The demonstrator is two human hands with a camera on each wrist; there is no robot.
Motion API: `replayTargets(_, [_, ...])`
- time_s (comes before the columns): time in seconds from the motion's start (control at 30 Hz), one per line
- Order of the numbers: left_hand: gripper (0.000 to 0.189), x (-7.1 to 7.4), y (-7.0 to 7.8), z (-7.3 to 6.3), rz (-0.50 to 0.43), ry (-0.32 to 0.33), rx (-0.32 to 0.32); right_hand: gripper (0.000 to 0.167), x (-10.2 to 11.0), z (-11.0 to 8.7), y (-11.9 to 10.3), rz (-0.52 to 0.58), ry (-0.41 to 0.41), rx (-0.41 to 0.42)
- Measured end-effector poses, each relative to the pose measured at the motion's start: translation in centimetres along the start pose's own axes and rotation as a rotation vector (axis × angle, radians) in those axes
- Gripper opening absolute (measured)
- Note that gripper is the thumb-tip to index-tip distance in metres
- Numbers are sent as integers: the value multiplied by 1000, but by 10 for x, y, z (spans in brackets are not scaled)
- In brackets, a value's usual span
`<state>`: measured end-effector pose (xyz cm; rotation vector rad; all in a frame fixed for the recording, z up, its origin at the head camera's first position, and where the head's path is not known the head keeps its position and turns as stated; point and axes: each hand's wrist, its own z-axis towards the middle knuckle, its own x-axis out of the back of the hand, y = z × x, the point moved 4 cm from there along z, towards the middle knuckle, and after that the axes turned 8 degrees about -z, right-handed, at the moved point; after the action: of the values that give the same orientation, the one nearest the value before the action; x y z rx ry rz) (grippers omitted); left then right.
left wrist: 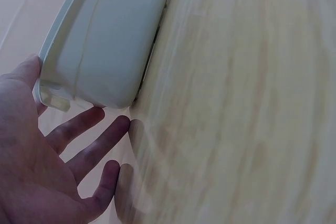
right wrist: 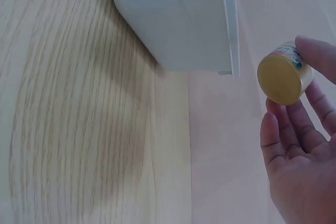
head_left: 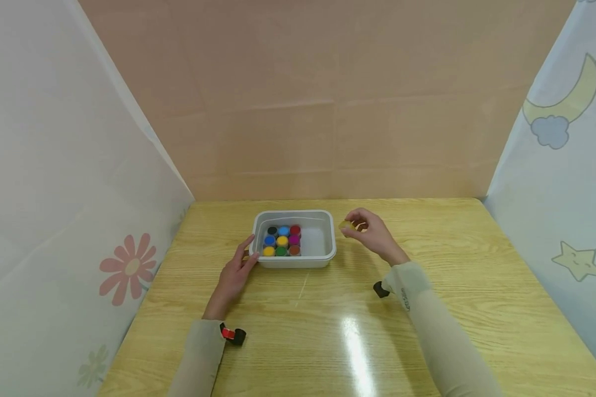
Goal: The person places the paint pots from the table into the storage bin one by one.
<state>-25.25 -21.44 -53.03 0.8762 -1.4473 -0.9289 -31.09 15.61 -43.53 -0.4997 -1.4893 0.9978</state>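
Observation:
A white plastic tub [head_left: 294,264] stands on the table with several small paint jars [head_left: 282,241] grouped in its left part; their tops are black, blue, red, yellow, purple, green and brown. At the tub's left front corner, my left hand [head_left: 234,271] holds the rim; in the left wrist view the thumb lies at the rim and the other fingers spread below, near the wall. My right hand [head_left: 374,234] pinches a small yellow paint jar [right wrist: 280,80] between thumb and fingers, raised just right of the tub. Its yellow round end and printed label show in the right wrist view.
The wood-grain table [head_left: 288,336] has a brown-papered wall [head_left: 278,110] behind it. Pale printed sheets [head_left: 54,193] stand along both sides. Inside the tub, bare floor [head_left: 317,241] shows right of the jars.

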Motion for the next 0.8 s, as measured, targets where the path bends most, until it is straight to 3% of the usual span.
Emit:
replayTargets(0.1, [61, 0, 0, 0, -3, 1, 2, 36, -1, 0, -8, 0, -18, -6])
replayTargets(0.3, [59, 0, 0, 0, -14, 0, 5, 45, -12, 10, 11, 11, -30, -14])
replayTargets(0.43, [59, 0, 0, 0, -10, 3, 1, 44, -16, 15, 18, 28, -43, 2])
replayTargets(0.8, [61, 0, 1, -1, -17, -1, 4, 39, -23, 19, 12, 66, -68, 13])
